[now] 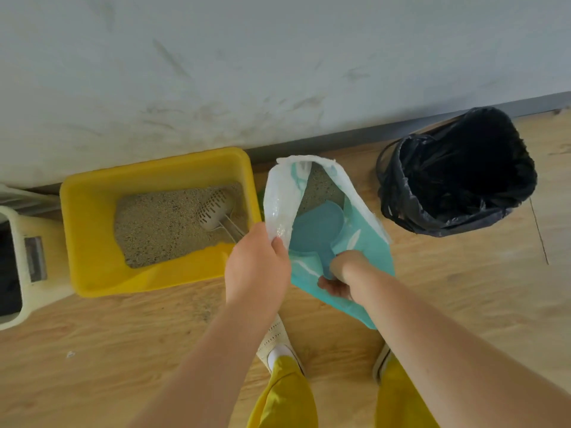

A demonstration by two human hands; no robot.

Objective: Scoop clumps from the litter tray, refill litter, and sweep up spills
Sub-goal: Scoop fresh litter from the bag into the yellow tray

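Two hands are on the litter bag (352, 291), which I take as my landmark. My left hand (258, 267) pinches the bag's white upper lip between thumb and fingers, holding the mouth wide. My right hand (341, 278) reaches into that mouth, its fingers curled round the handle of a blue scoop (315, 233); the scoop's bowl lies inside the bag, just short of the grey litter that shows deeper in, toward the wall (278, 57).

Touching the bag's left side, or nearly so, sits the yellow litter tray (92, 211), pushed up against the wall. Litter covers most of its floor, with bare yellow plastic showing along its near and left edges. A white slotted scoop (214, 208) lies in the litter at the tray's right end, close to the bag, handle pointing toward my left hand.

Right of the bag, set a little apart, stands a bin (457, 171) lined with a black bag, open at the top. Far left of the bag, beyond the tray, is a cream-coloured box-like object (21, 273) cut off by the frame edge; I cannot tell what it is.

Below the bag I see my two shoes (278, 344) and yellow trouser legs (287, 396) on the wooden floor (463, 304).
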